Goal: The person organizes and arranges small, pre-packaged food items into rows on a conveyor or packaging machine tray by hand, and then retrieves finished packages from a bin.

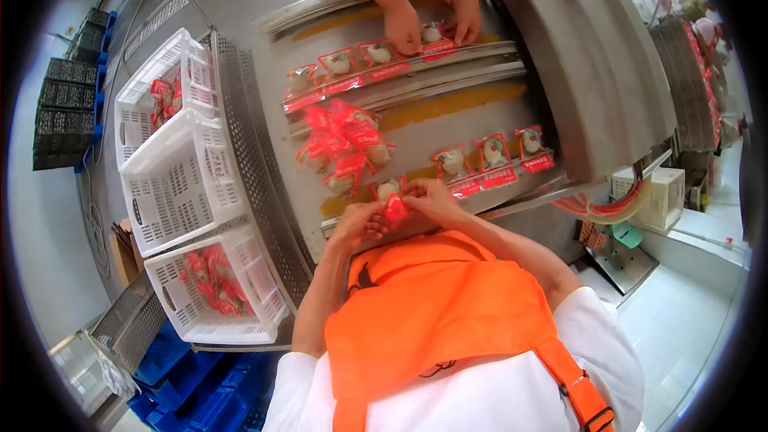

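Observation:
A clear and red plastic pouch (pixel 391 199) with a pale food piece inside is between my two hands, at the near edge of the steel machine table (pixel 414 138). My right hand (pixel 433 197) pinches its right side with thumb and forefinger. At the left, the curled fingers of my left hand (pixel 362 222) grip its lower red end. Just beyond my left hand lies a loose heap of similar pouches (pixel 345 141). To the right of my right hand, several pouches (pixel 495 153) lie side by side along the near bar, red ends toward me.
Across the table, a co-worker's hands (pixel 403 27) handle pouches in the far row (pixel 339 66). White plastic crates (pixel 174 192) stand on a perforated metal ledge (pixel 258 180) at left, two with pouches inside. The machine's steel cover (pixel 588 60) rises at right. Blue pallets (pixel 204 384) are lower left.

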The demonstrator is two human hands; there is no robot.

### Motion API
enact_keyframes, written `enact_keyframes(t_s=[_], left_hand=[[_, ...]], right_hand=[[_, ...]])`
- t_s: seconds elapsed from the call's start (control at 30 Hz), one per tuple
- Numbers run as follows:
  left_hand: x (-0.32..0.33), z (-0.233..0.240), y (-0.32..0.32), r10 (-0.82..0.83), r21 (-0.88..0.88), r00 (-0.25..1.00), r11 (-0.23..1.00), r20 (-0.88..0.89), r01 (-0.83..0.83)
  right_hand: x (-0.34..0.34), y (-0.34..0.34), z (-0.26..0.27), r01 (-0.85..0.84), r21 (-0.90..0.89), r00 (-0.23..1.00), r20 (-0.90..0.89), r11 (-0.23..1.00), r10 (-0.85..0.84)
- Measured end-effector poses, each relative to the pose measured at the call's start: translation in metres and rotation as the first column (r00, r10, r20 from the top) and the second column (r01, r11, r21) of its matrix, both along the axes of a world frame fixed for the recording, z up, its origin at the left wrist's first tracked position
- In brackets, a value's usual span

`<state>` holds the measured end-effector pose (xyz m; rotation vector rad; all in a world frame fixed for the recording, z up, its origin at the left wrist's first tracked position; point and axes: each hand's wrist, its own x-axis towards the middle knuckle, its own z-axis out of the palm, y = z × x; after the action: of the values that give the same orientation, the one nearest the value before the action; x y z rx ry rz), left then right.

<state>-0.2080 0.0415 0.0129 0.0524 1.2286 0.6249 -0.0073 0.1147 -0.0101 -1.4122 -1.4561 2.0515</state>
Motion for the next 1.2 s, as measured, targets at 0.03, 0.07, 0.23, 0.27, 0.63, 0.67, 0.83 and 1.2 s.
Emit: enact_keyframes(t_s=[0.03,0.07,0.23,0.27,0.63,0.67,0.83,1.2], left_hand=[[0.001,0.004,0.001,-0.027,0.010,0.999,1.000,-0.026,0.027],[0.002,0.006,0.002,-0.053,0.020,0.997,0.998,-0.053,0.054],[-0.013,-0.012,0.001,-0.066,0.102,0.996,0.992,-0.057,0.071],[-0.016,-0.013,0.005,-0.046,0.143,0.998,0.988,-0.035,0.051],[-0.004,-0.055,0.013,-0.083,0.381,0.872,0.876,-0.483,0.295],[-0.002,-0.061,0.012,-0.036,0.438,0.846,0.844,-0.531,0.310],[0.005,-0.064,0.012,0.059,0.524,0.728,0.734,-0.683,0.432],[0.010,-0.069,0.003,0.039,0.468,0.624,0.699,-0.780,0.541]], right_hand=[[-0.004,-0.003,0.001,0.062,0.072,0.995,0.076,0.995,-0.067],[-0.005,-0.004,0.003,0.118,0.147,0.979,0.147,0.982,-0.139],[0.006,0.028,0.002,-0.040,-0.488,0.997,0.039,0.872,0.068],[0.009,0.036,0.001,-0.080,-0.510,0.995,0.008,0.856,0.098],[0.014,0.063,-0.016,-0.374,0.485,0.905,0.379,0.790,0.195],[0.015,0.060,-0.020,-0.379,0.520,0.899,0.402,0.765,0.172],[0.015,0.058,-0.023,-0.427,0.529,0.864,0.478,0.733,0.158],[0.024,0.049,-0.012,-0.525,0.467,0.805,0.544,0.711,0.237]])
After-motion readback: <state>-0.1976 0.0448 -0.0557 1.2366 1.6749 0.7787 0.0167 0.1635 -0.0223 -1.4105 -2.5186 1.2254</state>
